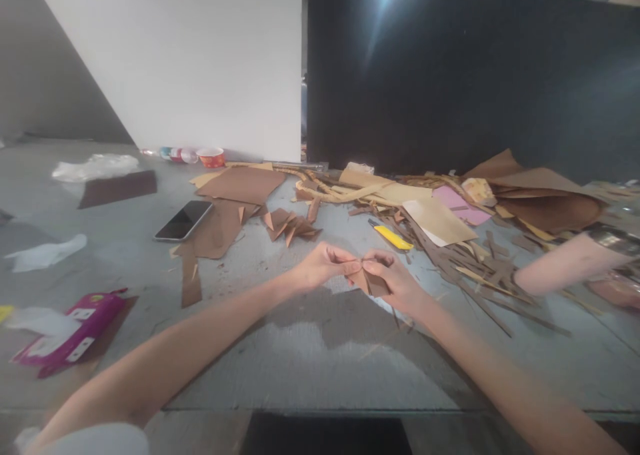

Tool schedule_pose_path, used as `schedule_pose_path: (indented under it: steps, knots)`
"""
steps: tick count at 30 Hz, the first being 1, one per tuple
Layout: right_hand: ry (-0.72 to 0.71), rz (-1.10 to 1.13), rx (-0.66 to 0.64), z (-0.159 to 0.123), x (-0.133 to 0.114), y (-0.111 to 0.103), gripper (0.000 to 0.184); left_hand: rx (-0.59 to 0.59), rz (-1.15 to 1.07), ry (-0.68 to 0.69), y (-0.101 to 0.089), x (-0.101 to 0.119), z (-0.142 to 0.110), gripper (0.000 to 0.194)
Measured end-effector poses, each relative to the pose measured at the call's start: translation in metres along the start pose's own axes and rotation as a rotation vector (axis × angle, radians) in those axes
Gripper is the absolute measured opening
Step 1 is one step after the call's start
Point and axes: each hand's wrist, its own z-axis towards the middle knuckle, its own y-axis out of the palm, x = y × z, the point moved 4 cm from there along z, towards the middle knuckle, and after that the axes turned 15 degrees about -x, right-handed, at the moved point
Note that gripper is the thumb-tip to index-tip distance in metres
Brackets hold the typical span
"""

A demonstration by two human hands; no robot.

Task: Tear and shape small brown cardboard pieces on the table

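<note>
Two bare hands meet over the grey table [300, 368]; the left hand [327, 266] pinches one side of a small folded brown piece [369, 283] between thumb and fingers; the right hand [391, 278] grips its other side the same way, the fingertips of both nearly together at its top edge; just beyond the hands lies a yellow cutter [393, 236], near a heap of brown strips [450, 261]; over to the left of it sits a cluster of pointed brown folded pieces [290, 226], then a phone [184, 220] resting partly against brown sheets [220, 225]; nearer the left forearm I see a magenta packet [75, 331].
</note>
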Motion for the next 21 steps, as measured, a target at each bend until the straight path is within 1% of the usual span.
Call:
schedule_pose_path:
  steps: [5,12,16,21]
  knots:
    - [-0.037,0.051,-0.002,-0.003,-0.001,0.008,0.033,-0.005,-0.034,0.034,0.007,0.004,-0.001,0.041]
    - [-0.001,0.108,-0.023,-0.009,-0.003,0.016,0.035,-0.013,-0.112,0.037,0.016,0.010,-0.002,0.038]
    - [-0.041,0.076,0.018,-0.007,-0.001,0.014,0.035,0.026,-0.149,0.024,0.017,0.012,-0.001,0.039]
    - [-0.063,0.008,0.072,-0.005,0.004,0.013,0.037,0.026,-0.184,0.010,0.021,0.014,0.000,0.040]
